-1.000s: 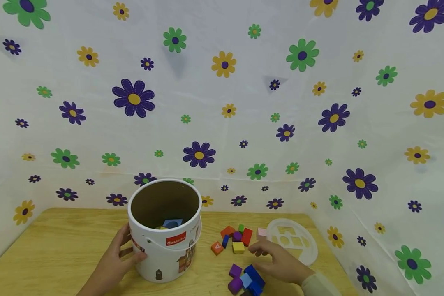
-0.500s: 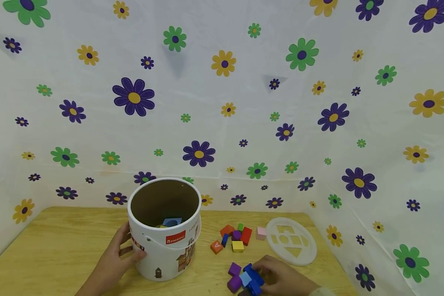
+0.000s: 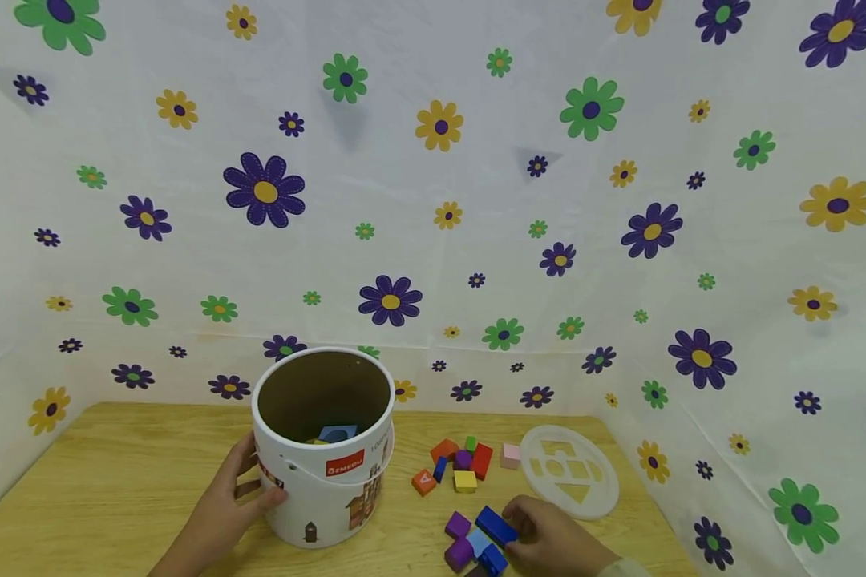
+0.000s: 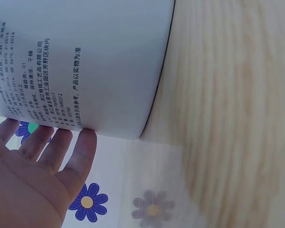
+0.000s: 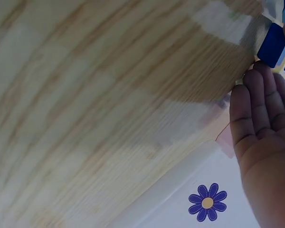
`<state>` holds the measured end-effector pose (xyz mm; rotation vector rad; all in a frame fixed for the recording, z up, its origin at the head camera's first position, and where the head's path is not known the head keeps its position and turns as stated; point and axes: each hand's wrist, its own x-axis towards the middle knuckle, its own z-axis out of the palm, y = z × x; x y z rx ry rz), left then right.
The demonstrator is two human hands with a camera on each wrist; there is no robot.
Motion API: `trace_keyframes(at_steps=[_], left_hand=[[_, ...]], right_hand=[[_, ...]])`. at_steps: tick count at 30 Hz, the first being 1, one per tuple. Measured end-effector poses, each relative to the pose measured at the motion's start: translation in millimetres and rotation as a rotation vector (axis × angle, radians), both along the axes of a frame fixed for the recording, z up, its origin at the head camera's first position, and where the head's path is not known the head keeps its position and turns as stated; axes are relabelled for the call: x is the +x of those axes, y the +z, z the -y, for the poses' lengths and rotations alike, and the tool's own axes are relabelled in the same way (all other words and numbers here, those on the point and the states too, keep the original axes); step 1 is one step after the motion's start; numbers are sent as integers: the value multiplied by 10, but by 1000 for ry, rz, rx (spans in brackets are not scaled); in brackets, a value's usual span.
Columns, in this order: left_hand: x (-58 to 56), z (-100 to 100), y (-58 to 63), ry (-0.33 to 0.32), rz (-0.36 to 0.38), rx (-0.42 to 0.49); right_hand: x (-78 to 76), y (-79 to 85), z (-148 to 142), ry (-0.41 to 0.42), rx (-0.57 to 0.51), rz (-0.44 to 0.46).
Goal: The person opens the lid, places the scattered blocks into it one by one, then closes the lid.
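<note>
Bucket point(image 3: 325, 501) held from its left side by our left hand point(image 3: 224, 501), we pinch the long blue block point(image 3: 494, 524) with our right hand point(image 3: 552, 537), on the table point(image 3: 130, 481) to the bucket's right. Purple blocks point(image 3: 459, 553) lie between that block and the bucket; a white stencil point(image 3: 609, 485) lies farther right.

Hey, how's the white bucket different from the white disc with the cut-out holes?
The bucket is tall and stands upright; the disc is thin and lies flat on the table. The bucket carries a red label; the disc shows no label, just shapes cut through it. The left hand touches the bucket, but not the disc. Both are whitish and round.
</note>
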<state>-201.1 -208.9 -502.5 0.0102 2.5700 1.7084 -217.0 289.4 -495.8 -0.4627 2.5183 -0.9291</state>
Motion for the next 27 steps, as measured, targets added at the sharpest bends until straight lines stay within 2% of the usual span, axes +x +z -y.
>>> trace_keyframes(at_steps=[4,13,16,21,27], left_hand=[[1,2,11,-4,-2,-5],[-21,9,-15,-4,3,6],[-22,4,-19,0,11,15],[-23,2,-18,1,16,19],[-7,-6,12,5,22,24]], right_hand=[[-15,-13,-9,-42,-28,24],[-21,-7,-41,-36,51,-82],[4,19,-62,-30,49,-159],[32,123,-31,-34,-21,-314],[-5,241,120,-60,-123,-578]])
